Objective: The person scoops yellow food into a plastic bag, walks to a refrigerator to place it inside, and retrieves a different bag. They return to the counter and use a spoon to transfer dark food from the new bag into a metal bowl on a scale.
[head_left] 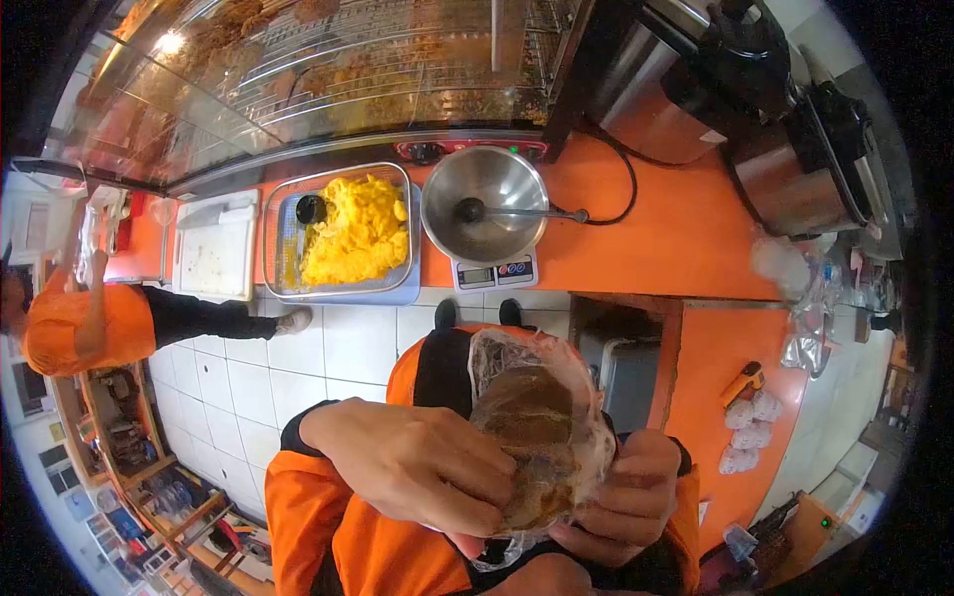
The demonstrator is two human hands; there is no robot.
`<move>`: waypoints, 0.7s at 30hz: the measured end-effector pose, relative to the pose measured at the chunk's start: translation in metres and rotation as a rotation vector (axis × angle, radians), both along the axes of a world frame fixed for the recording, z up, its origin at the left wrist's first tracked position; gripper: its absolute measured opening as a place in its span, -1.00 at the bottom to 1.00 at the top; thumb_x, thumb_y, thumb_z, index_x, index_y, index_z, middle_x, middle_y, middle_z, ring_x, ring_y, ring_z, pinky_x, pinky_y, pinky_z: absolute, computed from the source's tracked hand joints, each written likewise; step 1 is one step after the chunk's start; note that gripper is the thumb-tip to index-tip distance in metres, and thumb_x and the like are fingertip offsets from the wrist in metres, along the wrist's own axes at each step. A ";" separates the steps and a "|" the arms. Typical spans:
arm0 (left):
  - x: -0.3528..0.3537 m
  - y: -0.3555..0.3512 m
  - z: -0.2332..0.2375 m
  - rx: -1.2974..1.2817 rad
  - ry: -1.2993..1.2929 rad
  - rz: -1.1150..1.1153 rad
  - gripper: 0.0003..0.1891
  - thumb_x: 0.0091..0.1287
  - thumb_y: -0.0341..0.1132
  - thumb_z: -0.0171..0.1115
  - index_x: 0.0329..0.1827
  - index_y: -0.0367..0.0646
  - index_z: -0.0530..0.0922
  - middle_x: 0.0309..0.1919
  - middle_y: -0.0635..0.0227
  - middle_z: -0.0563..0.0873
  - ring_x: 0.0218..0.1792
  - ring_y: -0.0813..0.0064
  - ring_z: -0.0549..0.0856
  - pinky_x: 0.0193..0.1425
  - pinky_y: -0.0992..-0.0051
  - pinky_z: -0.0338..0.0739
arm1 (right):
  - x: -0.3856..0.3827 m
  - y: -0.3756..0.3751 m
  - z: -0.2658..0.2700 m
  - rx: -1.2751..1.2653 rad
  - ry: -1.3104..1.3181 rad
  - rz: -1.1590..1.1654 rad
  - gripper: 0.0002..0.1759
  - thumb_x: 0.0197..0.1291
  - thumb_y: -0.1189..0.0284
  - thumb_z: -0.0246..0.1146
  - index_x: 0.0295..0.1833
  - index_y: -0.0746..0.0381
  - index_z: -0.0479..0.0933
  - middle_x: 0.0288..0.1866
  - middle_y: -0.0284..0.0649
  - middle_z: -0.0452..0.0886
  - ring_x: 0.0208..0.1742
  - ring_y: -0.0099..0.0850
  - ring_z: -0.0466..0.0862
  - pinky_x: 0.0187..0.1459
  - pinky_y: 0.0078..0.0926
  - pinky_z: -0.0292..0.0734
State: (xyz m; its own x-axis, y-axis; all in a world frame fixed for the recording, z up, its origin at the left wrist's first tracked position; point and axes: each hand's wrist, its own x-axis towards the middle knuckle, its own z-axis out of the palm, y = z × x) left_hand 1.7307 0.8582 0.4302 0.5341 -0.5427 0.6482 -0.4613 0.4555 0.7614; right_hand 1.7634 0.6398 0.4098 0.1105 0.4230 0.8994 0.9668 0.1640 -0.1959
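Close to my chest is a clear plastic bag [537,417] with flat brown contents that I cannot identify. My left hand [417,467] is closed on its left side, fingers curled over the lower part. On the other side, my right hand [626,497] grips the crumpled plastic edge. Beyond them on the orange counter, a steel bowl [452,223] with a long-handled ladle [527,213] in it rests on a digital kitchen scale [497,272]. Left of the bowl, a wire basket [273,233] holds a yellow mass of food [358,233] and a black cup [310,209].
A white cutting board [214,248] with a knife lies at the far left. A glass display case [348,70] lines the back, and dark metal cookers [795,149] stand at right. Several small wrapped bags [750,437] sit on the right counter. A co-worker in orange [94,323] stands at left.
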 end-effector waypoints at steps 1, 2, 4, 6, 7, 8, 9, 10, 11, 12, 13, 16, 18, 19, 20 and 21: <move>0.000 -0.001 0.000 -0.009 0.014 -0.005 -0.80 0.25 -0.39 0.17 -0.43 -0.35 0.41 -0.56 0.18 0.37 -0.56 0.18 0.43 -0.51 0.31 0.31 | 0.002 -0.002 0.003 -0.060 0.086 -0.004 -0.62 -0.11 0.31 0.37 -0.10 -0.01 0.49 -0.30 -0.38 0.43 -0.28 -0.53 0.44 -0.23 -0.50 0.32; 0.001 -0.001 -0.001 -0.018 0.026 -0.010 -0.80 0.26 -0.38 0.17 -0.44 -0.34 0.41 -0.56 0.18 0.37 -0.57 0.18 0.42 -0.50 0.30 0.31 | 0.008 -0.003 0.007 -0.132 0.189 -0.015 -0.56 -0.13 0.31 0.38 -0.05 0.04 0.46 -0.25 -0.33 0.44 -0.22 -0.48 0.45 -0.16 -0.45 0.33; 0.003 0.000 -0.004 -0.031 0.065 -0.026 -0.77 0.28 -0.35 0.15 -0.45 -0.34 0.42 -0.57 0.19 0.37 -0.57 0.18 0.41 -0.50 0.30 0.31 | 0.025 0.004 0.012 -0.295 0.470 -0.023 -0.42 -0.17 0.31 0.42 0.04 0.13 0.40 -0.14 -0.23 0.46 -0.11 -0.37 0.47 -0.04 -0.36 0.33; 0.005 0.006 -0.013 -0.038 0.123 -0.048 -0.74 0.29 -0.31 0.13 -0.47 -0.34 0.41 -0.58 0.20 0.36 -0.58 0.19 0.41 -0.51 0.31 0.29 | 0.042 0.012 -0.005 -0.455 0.747 0.095 -0.27 -0.21 0.31 0.45 0.14 0.22 0.33 -0.03 -0.13 0.48 0.01 -0.26 0.50 0.09 -0.28 0.34; 0.004 0.009 -0.023 -0.012 0.117 0.062 -0.71 0.32 -0.26 0.11 -0.47 -0.32 0.42 -0.59 0.20 0.37 -0.57 0.18 0.41 -0.51 0.33 0.29 | 0.047 0.015 -0.017 -0.514 0.861 0.186 -0.20 -0.23 0.32 0.46 0.19 0.26 0.30 0.02 -0.08 0.49 0.07 -0.21 0.51 0.16 -0.23 0.34; 0.002 0.014 -0.034 0.014 0.109 0.171 -0.68 0.34 -0.22 0.08 -0.48 -0.29 0.42 -0.59 0.20 0.38 -0.56 0.17 0.41 -0.52 0.36 0.28 | 0.048 0.017 -0.038 -0.577 0.953 0.311 -0.24 -0.19 0.34 0.45 0.18 0.28 0.30 0.02 -0.12 0.50 0.06 -0.26 0.51 0.14 -0.28 0.35; 0.006 0.022 -0.041 0.067 0.178 0.278 -0.67 0.35 -0.19 0.06 -0.48 -0.26 0.42 -0.58 0.25 0.43 -0.55 0.26 0.45 -0.50 0.41 0.30 | 0.049 0.019 -0.058 -0.643 1.048 0.424 -0.27 -0.14 0.36 0.44 0.17 0.30 0.31 0.02 -0.15 0.50 0.05 -0.32 0.51 0.13 -0.34 0.36; 0.010 0.030 -0.050 0.119 0.243 0.388 -0.66 0.36 -0.16 0.05 -0.49 -0.23 0.42 -0.57 0.30 0.48 -0.54 0.35 0.48 -0.48 0.47 0.32 | 0.051 0.021 -0.073 -0.711 1.135 0.546 -0.31 -0.09 0.38 0.43 0.17 0.32 0.31 0.01 -0.18 0.51 0.04 -0.37 0.51 0.12 -0.39 0.37; 0.010 0.040 -0.076 0.233 0.363 0.531 -0.64 0.38 -0.10 0.01 -0.47 -0.20 0.44 -0.53 0.38 0.52 -0.51 0.47 0.50 -0.43 0.51 0.36 | 0.050 0.024 -0.074 -0.707 1.220 0.483 -0.30 -0.09 0.38 0.44 0.17 0.32 0.31 0.02 -0.18 0.51 0.05 -0.37 0.51 0.12 -0.41 0.37; 0.014 0.045 -0.084 0.239 0.513 0.641 -0.62 0.39 -0.06 -0.03 -0.45 -0.19 0.46 -0.50 0.43 0.54 -0.48 0.55 0.50 -0.39 0.55 0.38 | 0.047 0.030 -0.072 -0.700 1.304 0.419 -0.29 -0.10 0.38 0.44 0.18 0.32 0.31 0.03 -0.17 0.51 0.06 -0.38 0.50 0.11 -0.43 0.38; 0.017 0.049 -0.092 0.229 0.669 0.745 -0.59 0.40 -0.01 -0.07 -0.43 -0.18 0.48 -0.48 0.49 0.56 -0.45 0.63 0.51 -0.36 0.58 0.40 | 0.044 0.037 -0.073 -0.690 1.384 0.354 -0.28 -0.10 0.38 0.45 0.18 0.32 0.30 0.04 -0.16 0.51 0.06 -0.39 0.50 0.11 -0.45 0.38; 0.027 0.068 -0.109 0.140 0.986 0.902 -0.36 0.35 0.24 -0.24 -0.17 -0.22 0.53 -0.35 0.46 0.60 -0.34 0.64 0.55 -0.25 0.62 0.46 | 0.043 0.054 -0.089 -0.578 1.411 0.263 -0.35 -0.09 0.33 0.45 0.11 0.35 0.39 0.01 -0.13 0.55 0.03 -0.38 0.53 0.10 -0.44 0.39; 0.021 0.071 -0.114 -0.289 1.124 0.725 -0.28 0.30 0.31 -0.28 -0.07 -0.24 0.49 -0.27 0.37 0.61 -0.29 0.57 0.58 -0.19 0.59 0.49 | 0.042 0.063 -0.092 -0.597 1.431 0.198 -0.39 -0.08 0.33 0.44 0.08 0.35 0.42 -0.01 -0.12 0.56 0.02 -0.38 0.53 0.09 -0.44 0.39; 0.015 0.072 -0.119 -0.502 1.184 0.621 -0.24 0.27 0.35 -0.30 -0.02 -0.25 0.47 -0.24 0.32 0.62 -0.26 0.53 0.60 -0.16 0.57 0.51 | 0.040 0.067 -0.096 -0.582 1.431 0.178 -0.41 -0.07 0.32 0.44 0.07 0.36 0.44 -0.03 -0.12 0.57 0.02 -0.39 0.54 0.09 -0.43 0.40; 0.005 0.076 -0.128 -0.502 1.097 0.546 -0.13 0.20 0.42 -0.31 0.18 -0.27 0.33 0.03 0.17 0.54 0.00 0.36 0.56 0.07 0.41 0.46 | 0.040 0.072 -0.108 -0.540 1.404 0.196 -0.40 -0.07 0.32 0.44 0.08 0.36 0.44 -0.02 -0.12 0.57 0.02 -0.39 0.54 0.08 -0.44 0.40; -0.004 0.072 -0.137 -0.568 1.049 0.613 -0.13 0.20 0.42 -0.29 0.22 -0.25 0.29 0.10 0.17 0.48 0.08 0.34 0.50 0.13 0.36 0.41 | 0.037 0.075 -0.115 -0.500 1.379 0.214 -0.40 -0.07 0.32 0.44 0.08 0.36 0.43 -0.02 -0.11 0.57 0.02 -0.39 0.54 0.07 -0.44 0.41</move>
